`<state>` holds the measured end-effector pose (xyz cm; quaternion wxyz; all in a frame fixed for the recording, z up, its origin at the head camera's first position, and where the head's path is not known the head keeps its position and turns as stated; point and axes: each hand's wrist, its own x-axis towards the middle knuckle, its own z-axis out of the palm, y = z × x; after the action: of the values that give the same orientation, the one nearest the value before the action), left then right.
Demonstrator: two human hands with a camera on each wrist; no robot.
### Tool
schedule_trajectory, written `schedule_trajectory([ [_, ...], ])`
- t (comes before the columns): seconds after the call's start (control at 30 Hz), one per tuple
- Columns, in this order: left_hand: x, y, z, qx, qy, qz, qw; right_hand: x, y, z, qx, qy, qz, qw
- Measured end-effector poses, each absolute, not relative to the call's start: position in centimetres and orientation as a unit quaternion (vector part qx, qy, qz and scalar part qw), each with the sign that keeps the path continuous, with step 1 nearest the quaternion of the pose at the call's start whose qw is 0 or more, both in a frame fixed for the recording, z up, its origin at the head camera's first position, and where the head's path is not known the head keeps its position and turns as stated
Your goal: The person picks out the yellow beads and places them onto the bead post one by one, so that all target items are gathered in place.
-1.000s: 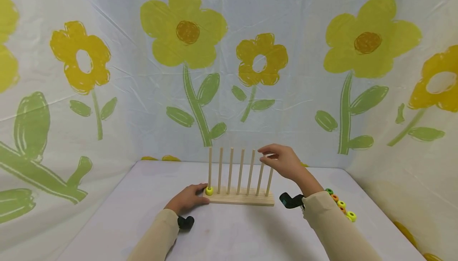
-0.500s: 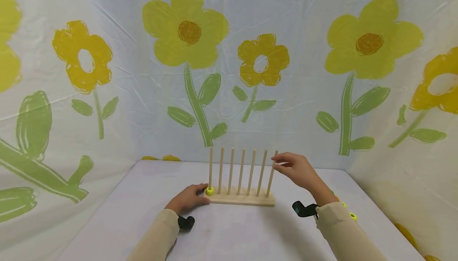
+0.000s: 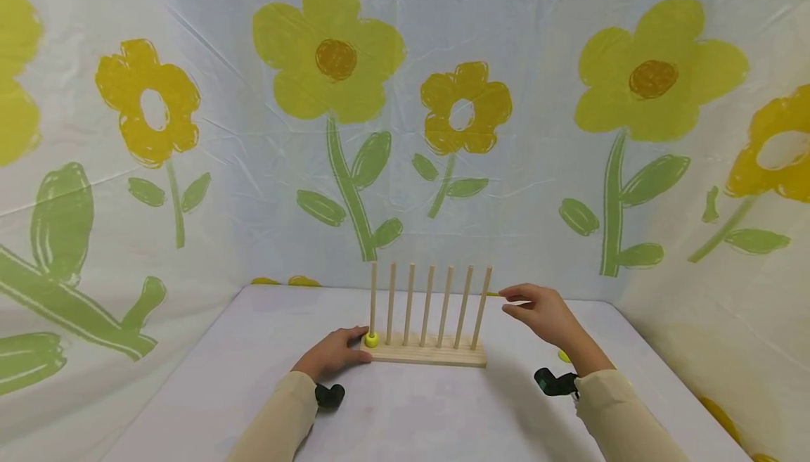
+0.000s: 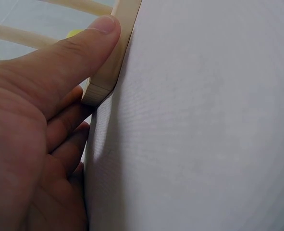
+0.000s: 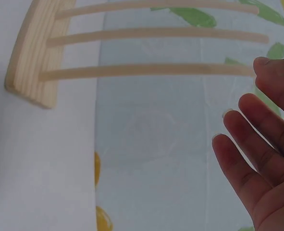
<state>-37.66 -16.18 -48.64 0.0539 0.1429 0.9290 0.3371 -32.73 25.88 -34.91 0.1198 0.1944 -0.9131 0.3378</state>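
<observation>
A wooden peg stand with a row of upright pegs stands on the table. A yellow bead sits at the foot of its leftmost peg. My left hand grips the stand's left end, the thumb on the front side and the fingers behind. To the right of the rightmost peg, my right hand hangs in the air. Its fingers are spread and relaxed, with nothing held. The right wrist view shows the thumb close to that peg's tip; whether they touch I cannot tell.
A yellow bead shows beside the right forearm, which covers much of the table there. A flower-printed cloth hangs behind the white table and along its sides.
My right hand has moved rightward and lower, from over the pegs at the right to beyond the last one. The forearm now hides most of the loose beads. My left hand keeps its grip.
</observation>
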Motion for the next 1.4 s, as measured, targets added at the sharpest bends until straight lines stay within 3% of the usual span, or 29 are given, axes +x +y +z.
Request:
schedule_trajectory([
  [0.3,-37.6,-16.4,-48.9,0.14,0.927,0.345,0.055,-33.2,27.9,-36.8,0.172,-0.922,0.319,0.134],
  [1.4,-37.6,-16.2,-49.0,0.152,0.925,0.345,0.049,-33.6,34.4,-42.8,0.046,-0.954,0.287,0.075],
])
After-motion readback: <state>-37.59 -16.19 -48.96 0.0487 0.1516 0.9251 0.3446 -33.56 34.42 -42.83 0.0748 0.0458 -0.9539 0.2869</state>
